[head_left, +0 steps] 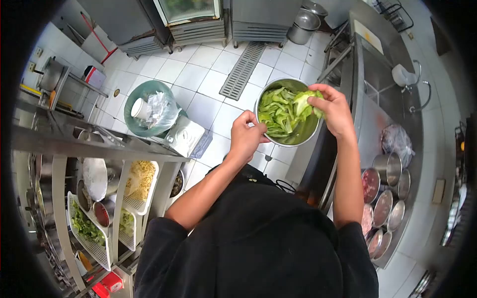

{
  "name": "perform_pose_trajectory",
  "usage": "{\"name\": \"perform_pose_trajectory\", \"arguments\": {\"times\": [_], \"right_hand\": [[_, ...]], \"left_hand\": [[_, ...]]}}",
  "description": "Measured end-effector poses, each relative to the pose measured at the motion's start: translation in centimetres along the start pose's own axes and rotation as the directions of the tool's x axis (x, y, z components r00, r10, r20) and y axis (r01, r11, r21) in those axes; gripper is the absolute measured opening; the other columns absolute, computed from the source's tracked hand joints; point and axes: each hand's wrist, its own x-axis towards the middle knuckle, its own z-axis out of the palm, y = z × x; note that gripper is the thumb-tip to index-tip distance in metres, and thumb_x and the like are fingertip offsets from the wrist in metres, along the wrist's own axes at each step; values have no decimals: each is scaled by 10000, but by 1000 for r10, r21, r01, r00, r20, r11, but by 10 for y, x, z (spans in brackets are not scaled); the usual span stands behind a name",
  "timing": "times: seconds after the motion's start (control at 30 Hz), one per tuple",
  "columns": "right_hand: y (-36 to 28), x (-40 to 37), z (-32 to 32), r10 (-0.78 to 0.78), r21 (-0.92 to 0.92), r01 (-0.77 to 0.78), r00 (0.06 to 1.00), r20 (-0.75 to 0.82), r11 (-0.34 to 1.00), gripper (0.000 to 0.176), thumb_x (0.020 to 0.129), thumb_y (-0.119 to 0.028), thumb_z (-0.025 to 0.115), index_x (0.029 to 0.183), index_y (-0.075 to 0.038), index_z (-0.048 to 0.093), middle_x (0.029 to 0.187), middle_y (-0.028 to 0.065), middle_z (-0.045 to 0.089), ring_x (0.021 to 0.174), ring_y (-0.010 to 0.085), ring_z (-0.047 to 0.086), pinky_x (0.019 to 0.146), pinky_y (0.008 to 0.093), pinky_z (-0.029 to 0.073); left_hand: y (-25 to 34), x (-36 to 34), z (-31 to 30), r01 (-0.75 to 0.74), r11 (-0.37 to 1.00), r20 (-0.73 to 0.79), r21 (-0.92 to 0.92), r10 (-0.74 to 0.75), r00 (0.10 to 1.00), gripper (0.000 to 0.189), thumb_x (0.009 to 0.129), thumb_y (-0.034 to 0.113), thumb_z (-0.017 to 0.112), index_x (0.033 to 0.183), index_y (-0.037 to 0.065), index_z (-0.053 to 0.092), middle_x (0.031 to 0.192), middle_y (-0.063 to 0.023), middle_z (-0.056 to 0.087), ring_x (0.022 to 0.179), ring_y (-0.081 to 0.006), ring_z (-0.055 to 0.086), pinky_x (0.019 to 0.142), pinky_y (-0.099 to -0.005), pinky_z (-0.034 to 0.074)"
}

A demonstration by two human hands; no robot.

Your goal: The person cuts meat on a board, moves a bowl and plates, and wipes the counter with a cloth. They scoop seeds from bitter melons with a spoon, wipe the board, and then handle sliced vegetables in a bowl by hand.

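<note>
A round metal bowl [300,137] of cut green lettuce [279,110] is held up in front of my body, over the tiled floor. My left hand [248,132] grips the bowl's lower left rim between thumb and fingers. At the bowl's right side my right hand [332,108] pinches a pale green lettuce leaf [303,105], which lies partly over the other leaves. The fingertips of the right hand are partly hidden by the leaf.
Left, a metal rack [59,198] holds white baskets of noodles [140,180] and greens [87,223]. Ahead stands a lined waste bin [133,126]. At right, a steel counter [370,144] carries several metal pots [387,168] and a plastic bag [397,141]. A drain grate [243,70] crosses the floor.
</note>
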Motion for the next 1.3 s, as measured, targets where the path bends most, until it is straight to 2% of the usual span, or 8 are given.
{"name": "perform_pose_trajectory", "arguments": {"times": [0.23,0.5,0.53,0.67,0.73,0.83,1.0,1.3], "right_hand": [[-30,94,-29,-105,-113,98,993,-60,989,270,795,25,636,1064,30,630,883,44,641,772,92,578,677,232,465],[-67,165,-74,-215,-203,166,943,-252,965,252,791,39,623,1043,20,624,920,30,641,790,66,586,689,213,471],[-62,173,-82,-181,-198,130,947,-265,972,337,784,-8,673,1114,19,608,1006,88,666,858,154,643,775,272,503],[-55,213,-72,-406,-818,173,910,-80,549,547,735,-158,760,1227,-12,571,1181,186,611,1082,373,582,938,407,459],[-56,227,-76,-418,-854,242,908,32,461,527,737,-164,755,1208,-4,580,1190,184,606,1097,368,572,945,408,452],[-50,240,-72,-342,-820,387,905,252,421,448,732,-142,750,1130,7,610,1159,185,606,1058,364,573,933,420,451],[-33,281,-50,-364,-607,704,711,602,369,386,716,-118,757,1062,0,634,1082,175,622,985,350,582,899,425,459],[-20,337,22,-342,-377,774,584,737,508,557,678,-140,765,1200,-58,590,1209,170,558,1122,354,523,947,449,421]], "left_hand": [[21,98,27,35,998,110,-45,-30,993,179,769,-85,575,770,29,436,848,-111,567,719,-211,648,593,-339,618],[45,212,82,80,997,218,-17,-74,973,198,762,-67,591,754,36,422,792,-129,582,656,-204,654,519,-296,588],[48,223,89,104,995,226,-14,-98,969,202,761,-69,591,752,35,419,797,-127,577,661,-205,654,519,-299,590],[59,263,108,178,983,205,-41,-167,965,190,768,-99,573,774,31,434,783,-93,541,617,-178,610,535,-321,602],[56,285,107,193,979,166,-65,-180,969,189,771,-102,567,773,32,432,787,-101,551,610,-174,603,537,-323,601],[58,303,93,165,977,66,-134,-158,985,180,774,-100,563,766,30,439,790,-102,558,625,-172,604,554,-329,606],[80,302,67,-24,986,-191,-163,-8,981,155,780,-80,569,780,26,456,815,-94,565,694,-182,624,611,-353,618],[92,274,27,-236,971,-504,-46,181,844,173,793,-88,552,794,36,431,898,-127,588,740,-207,649,596,-340,614]]}}
